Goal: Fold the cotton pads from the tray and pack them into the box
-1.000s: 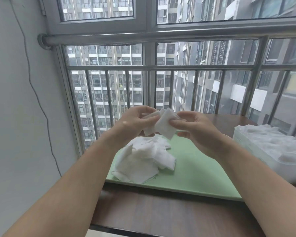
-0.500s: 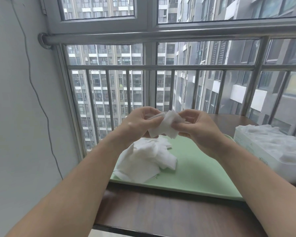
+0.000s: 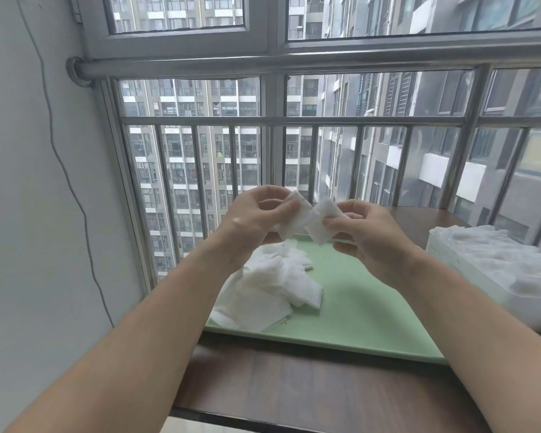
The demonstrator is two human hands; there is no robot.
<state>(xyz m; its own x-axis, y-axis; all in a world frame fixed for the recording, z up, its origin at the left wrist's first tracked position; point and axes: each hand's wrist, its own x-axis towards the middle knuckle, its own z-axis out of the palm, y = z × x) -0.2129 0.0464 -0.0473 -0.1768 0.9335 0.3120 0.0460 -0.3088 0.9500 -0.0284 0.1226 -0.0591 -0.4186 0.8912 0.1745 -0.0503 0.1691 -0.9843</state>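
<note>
dark wooden table [image 3: 294,385] nearest the camera; on it a green tray [image 3: 356,307], bearing a loose pile of cotton pads [image 3: 269,285] at its left side; white box [image 3: 494,276] just right of the tray, already heaped with pads; above the tray's far edge, both hands raised; left hand [image 3: 256,220] pinches one white pad [image 3: 294,217] between thumb and fingers; right hand [image 3: 366,232] pinches a second pad [image 3: 320,221]; the two pads meet at their inner edges; beyond, metal railing [image 3: 294,120] and window.
</note>
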